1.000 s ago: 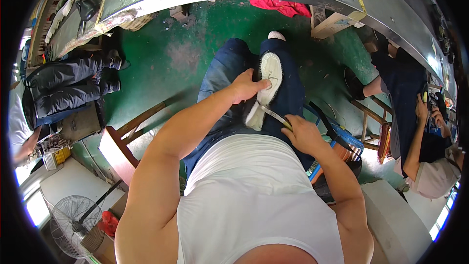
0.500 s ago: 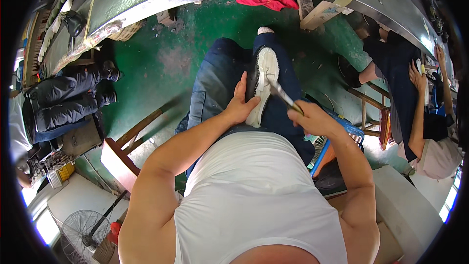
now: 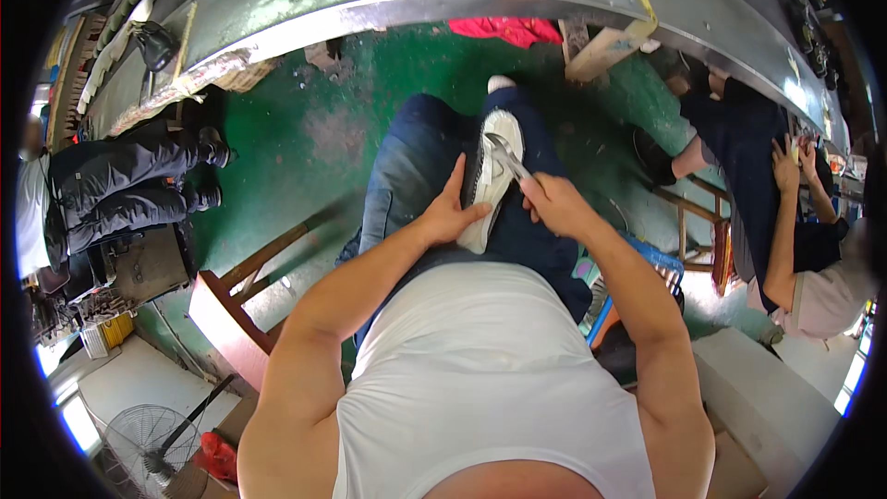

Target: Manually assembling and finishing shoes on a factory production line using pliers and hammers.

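Note:
A pale shoe [image 3: 497, 187] lies sole up along my right thigh, its toe end pointing away from me. My left hand [image 3: 448, 214] grips its left side, thumb across the near part and index finger stretched along the dark stitched-looking edge. My right hand [image 3: 554, 203] is closed round the handle of a metal hammer [image 3: 514, 163]. The hammer's head rests at or just above the sole's front half; I cannot tell whether it touches. My left fingers' lower parts are hidden behind the shoe.
A metal-edged workbench [image 3: 416, 2] curves across the far side, with red cloth [image 3: 508, 30] beneath it. Wooden stools [image 3: 236, 314] stand at left and right. Co-workers sit on both sides. A fan [image 3: 152, 453] is at the lower left, a blue-framed seat [image 3: 605, 319] by my right side.
My right hand and the hammer have moved forward and left, bringing the head onto or close above the front of the sole. The whole view has shifted slightly; my left hand keeps its hold.

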The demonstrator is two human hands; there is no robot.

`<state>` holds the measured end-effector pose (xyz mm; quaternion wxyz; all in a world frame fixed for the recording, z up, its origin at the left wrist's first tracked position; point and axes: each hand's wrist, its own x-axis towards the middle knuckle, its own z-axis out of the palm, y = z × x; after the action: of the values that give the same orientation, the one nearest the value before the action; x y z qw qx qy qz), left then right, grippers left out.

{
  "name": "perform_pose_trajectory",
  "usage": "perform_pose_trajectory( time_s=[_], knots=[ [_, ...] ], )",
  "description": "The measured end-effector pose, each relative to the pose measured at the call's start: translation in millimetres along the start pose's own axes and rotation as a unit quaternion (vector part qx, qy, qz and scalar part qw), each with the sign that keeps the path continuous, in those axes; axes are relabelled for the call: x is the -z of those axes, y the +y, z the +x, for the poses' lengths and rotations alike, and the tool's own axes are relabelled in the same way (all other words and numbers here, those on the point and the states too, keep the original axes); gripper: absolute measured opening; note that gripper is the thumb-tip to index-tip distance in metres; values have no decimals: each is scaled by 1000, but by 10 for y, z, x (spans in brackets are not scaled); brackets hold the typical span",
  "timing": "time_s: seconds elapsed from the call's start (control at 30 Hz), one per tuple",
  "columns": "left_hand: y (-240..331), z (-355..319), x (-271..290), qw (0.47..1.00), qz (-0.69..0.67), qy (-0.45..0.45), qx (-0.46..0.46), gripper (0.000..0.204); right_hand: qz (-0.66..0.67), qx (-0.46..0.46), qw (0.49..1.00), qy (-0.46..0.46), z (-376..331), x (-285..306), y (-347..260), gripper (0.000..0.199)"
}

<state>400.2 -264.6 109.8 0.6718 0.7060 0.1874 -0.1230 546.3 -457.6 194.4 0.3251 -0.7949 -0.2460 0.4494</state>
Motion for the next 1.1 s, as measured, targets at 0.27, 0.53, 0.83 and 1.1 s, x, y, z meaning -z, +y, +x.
perform_pose_trajectory(
  time_s=[0.27, 0.53, 0.83, 1.1],
  knots=[
    [1273, -390, 315, 884, -452, -49, -106, 87, 184, -56, 980, 55, -599, -369, 736, 44],
    [1850, 407, 998, 783, -597, -167, -50, 67, -310, 156, 928, 135, -820, -246, 148, 41],
    [2110, 437, 871, 794, -598, -84, -64, 66, -188, 178, 951, 168, -585, 125, -92, 41],
    [2181, 563, 669, 838, -538, -38, -86, 63, 47, 285, 938, 192, -83, 462, -985, 56]
  ],
)
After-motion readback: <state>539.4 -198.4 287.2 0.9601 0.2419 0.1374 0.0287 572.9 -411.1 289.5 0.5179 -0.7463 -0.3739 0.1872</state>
